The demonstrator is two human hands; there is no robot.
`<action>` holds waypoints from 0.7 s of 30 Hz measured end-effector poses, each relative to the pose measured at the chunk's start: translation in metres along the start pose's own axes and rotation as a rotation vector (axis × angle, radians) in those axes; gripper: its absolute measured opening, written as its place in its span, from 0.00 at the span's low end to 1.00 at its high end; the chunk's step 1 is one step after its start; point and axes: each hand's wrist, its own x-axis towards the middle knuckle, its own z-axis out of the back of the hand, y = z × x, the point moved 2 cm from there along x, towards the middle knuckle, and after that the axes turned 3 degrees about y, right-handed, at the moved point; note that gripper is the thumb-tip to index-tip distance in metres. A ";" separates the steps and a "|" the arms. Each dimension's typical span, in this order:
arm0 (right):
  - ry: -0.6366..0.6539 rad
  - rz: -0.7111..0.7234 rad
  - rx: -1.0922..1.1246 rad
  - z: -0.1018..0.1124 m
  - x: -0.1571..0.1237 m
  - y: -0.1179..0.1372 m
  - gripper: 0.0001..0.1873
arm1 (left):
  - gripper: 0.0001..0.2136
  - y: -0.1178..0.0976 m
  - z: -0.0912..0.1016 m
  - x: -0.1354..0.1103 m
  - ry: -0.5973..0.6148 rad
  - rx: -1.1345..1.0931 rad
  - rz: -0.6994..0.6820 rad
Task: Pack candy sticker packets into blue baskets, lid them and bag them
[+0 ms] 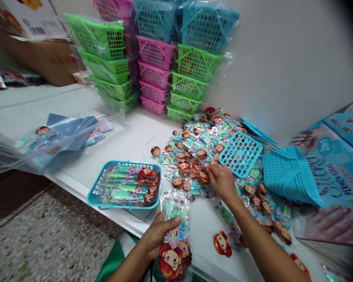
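My left hand [161, 233] is closed around a few clear candy packets [174, 213] with green sticks inside and cartoon-head cards hanging downward. Over the loose pile, my right hand [222, 181] has its fingers pinched at a candy packet with a red-haired head [204, 177]. The pile of similar packets [191, 141] spreads across the white table. Left of my left hand, a blue basket [91, 197] holds several packets laid side by side, heads toward the right. A blue perforated lattice piece [241, 154] lies on the pile just beyond my right hand.
Wrapped green baskets [111, 66], pink baskets [155, 74] and blue baskets [208, 27] stand stacked at the back. Nested blue baskets [288, 172] lie by a printed carton [338, 164] at right. Clear plastic bags [67, 129] cover the table's left; its front edge [73, 188] runs below.
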 end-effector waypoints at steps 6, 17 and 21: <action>-0.193 -0.467 0.745 0.032 -0.007 -0.019 0.17 | 0.13 -0.006 -0.007 -0.003 -0.011 -0.131 -0.027; 0.337 -0.022 0.464 0.017 -0.034 0.076 0.19 | 0.19 -0.007 -0.019 0.003 0.156 -0.166 -0.078; 0.273 -0.040 -0.107 0.002 0.046 0.050 0.17 | 0.20 -0.007 -0.014 -0.002 0.149 -0.071 -0.057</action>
